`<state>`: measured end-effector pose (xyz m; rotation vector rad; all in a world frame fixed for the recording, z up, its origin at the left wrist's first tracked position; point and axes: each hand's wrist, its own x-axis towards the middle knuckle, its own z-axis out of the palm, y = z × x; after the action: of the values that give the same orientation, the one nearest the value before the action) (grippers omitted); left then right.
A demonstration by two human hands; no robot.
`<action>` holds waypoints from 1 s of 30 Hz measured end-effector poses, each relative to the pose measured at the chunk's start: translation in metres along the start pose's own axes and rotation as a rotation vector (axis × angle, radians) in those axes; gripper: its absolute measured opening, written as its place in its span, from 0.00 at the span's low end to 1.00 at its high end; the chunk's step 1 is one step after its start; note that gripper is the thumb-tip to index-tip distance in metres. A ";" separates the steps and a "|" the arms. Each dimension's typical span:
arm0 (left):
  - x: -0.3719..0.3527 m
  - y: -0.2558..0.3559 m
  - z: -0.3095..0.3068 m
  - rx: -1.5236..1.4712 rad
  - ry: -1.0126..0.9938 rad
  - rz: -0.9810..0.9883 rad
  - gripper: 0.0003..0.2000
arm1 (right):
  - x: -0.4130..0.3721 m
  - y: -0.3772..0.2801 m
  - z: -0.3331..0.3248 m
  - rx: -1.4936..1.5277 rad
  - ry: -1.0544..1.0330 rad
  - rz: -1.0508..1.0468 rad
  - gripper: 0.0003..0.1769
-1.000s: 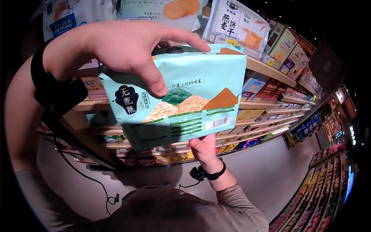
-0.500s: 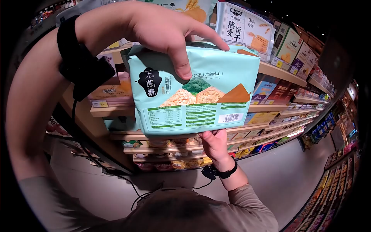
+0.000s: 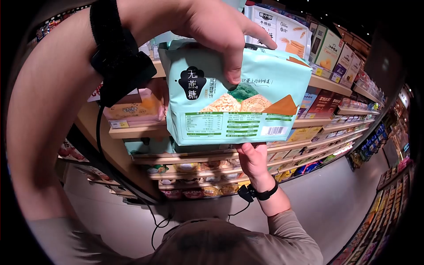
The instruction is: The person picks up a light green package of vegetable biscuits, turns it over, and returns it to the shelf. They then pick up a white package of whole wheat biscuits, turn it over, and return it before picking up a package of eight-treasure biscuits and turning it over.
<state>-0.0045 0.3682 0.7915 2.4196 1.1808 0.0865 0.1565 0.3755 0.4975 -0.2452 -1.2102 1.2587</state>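
Note:
A mint-green biscuit bag with a black label, pictures of round biscuits, printed tables and a barcode is held up before the shelves. My left hand grips it from above, with the thumb down the front face and the index finger stretched along the top edge. Under the bottom edge, my right hand holds the bag with its thumb showing; its other fingers are hidden behind. Just behind the bag, a white oat-biscuit pack stands on the upper shelf.
Wooden shelves carry boxed biscuits at right and a pink pack at left. Lower shelves hold several bagged snacks. Another stocked rack lines the right side. A black cable hangs from my left wristband.
Both hands have moved right and the bag with them, its lower edge slightly higher. The bag now covers more of the white oat-biscuit pack. Both grips remain.

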 end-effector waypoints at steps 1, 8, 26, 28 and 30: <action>0.002 0.000 0.000 0.006 0.001 0.026 0.48 | -0.001 0.000 -0.003 -0.005 -0.018 0.011 0.28; -0.003 0.022 -0.026 0.033 -0.326 0.012 0.50 | -0.005 0.003 -0.006 -0.007 -0.013 0.023 0.28; -0.004 -0.008 0.029 0.196 0.091 0.250 0.48 | -0.021 0.002 -0.018 -0.263 0.133 -0.234 0.25; -0.011 -0.027 0.049 0.202 0.219 0.408 0.46 | -0.033 -0.006 -0.017 -0.548 -0.014 -0.215 0.23; -0.024 -0.029 0.062 0.035 0.159 0.384 0.39 | -0.034 0.000 -0.010 -0.610 -0.094 -0.398 0.25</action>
<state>-0.0258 0.3433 0.7274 2.6811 0.7688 0.3837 0.1705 0.3528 0.4748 -0.3676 -1.6143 0.5408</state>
